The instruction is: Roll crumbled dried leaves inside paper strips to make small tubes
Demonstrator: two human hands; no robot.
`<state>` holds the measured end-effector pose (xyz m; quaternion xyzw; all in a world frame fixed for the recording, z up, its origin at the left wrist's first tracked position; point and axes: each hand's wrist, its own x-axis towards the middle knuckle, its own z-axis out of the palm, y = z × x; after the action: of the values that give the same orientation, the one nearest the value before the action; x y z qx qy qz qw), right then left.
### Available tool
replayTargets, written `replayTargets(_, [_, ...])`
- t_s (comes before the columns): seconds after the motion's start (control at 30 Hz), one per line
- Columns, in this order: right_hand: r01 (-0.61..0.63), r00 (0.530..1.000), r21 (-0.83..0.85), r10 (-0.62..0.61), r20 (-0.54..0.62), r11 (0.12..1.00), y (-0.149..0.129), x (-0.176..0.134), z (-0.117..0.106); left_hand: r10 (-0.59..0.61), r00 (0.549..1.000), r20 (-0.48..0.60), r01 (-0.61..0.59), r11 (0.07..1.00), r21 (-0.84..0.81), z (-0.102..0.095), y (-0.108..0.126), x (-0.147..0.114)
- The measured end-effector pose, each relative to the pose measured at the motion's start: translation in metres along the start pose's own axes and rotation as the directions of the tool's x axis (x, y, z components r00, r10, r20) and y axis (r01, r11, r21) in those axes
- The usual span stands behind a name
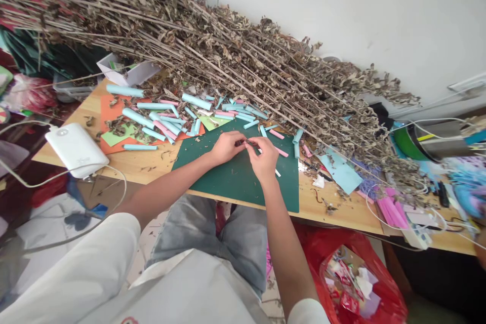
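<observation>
Over the green cutting mat [205, 177], the fingertips of both my hands come together. My left hand [227, 148] is closed in a pinch, and my right hand [265, 158] pinches from the other side. Between them is a small dark brown bit [247, 142] that looks like dried leaf; the fingers hide most of it. Blue paper tubes [138, 117] and pink paper tubes [276, 134] lie in a loose row behind the mat, a few of them on its far edge.
Dried leafy stalks [212, 45] are heaped along the wall side of the table [341, 207]. A white power bank [76, 149] with cables lies at the left edge. Blue paper [339, 169] sits at right. Below hangs a red bag [311, 253] of scraps.
</observation>
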<state>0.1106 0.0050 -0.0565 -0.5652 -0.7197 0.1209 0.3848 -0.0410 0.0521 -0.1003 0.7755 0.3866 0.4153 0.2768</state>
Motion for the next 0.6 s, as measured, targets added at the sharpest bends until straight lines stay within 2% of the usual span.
replayTargets(0.17, [0.099,0.995,-0.082,-0.096,0.035,0.992,-0.007,0.002,-0.001,-0.005,1.0,-0.003,0.005,1.0,-0.001,-0.001,0.0,0.001])
replayTargets(0.23, [0.092,0.996,-0.082,-0.091,0.021,0.992,-0.007,0.0,-0.007,-0.011,1.0,-0.01,0.011,1.0,-0.015,-0.001,0.0,0.001])
replayTargets(0.3, [0.019,0.999,-0.117,-0.023,-0.031,0.993,-0.002,-0.005,-0.016,-0.005,1.0,-0.02,0.004,1.0,-0.029,0.0,-0.001,0.001])
replayTargets(0.37, [-0.089,0.995,-0.236,0.074,-0.07,0.968,0.008,-0.013,-0.026,0.006,0.999,-0.031,-0.007,0.999,-0.038,0.001,-0.001,0.001])
replayTargets(0.43, [-0.179,0.983,-0.399,0.177,-0.042,0.899,0.022,-0.021,-0.032,0.008,0.999,-0.037,-0.009,0.999,-0.037,0.001,-0.001,0.001])
replayTargets(0.5, [-0.216,0.963,-0.508,0.269,0.033,0.834,0.034,-0.027,-0.036,0.006,0.999,-0.036,-0.007,0.999,-0.033,0.002,-0.001,0.001])
replayTargets(0.6, [-0.211,0.943,-0.539,0.314,0.106,0.816,0.04,-0.03,-0.037,0.002,0.999,-0.042,-0.004,0.999,-0.035,0.002,-0.001,0.002])
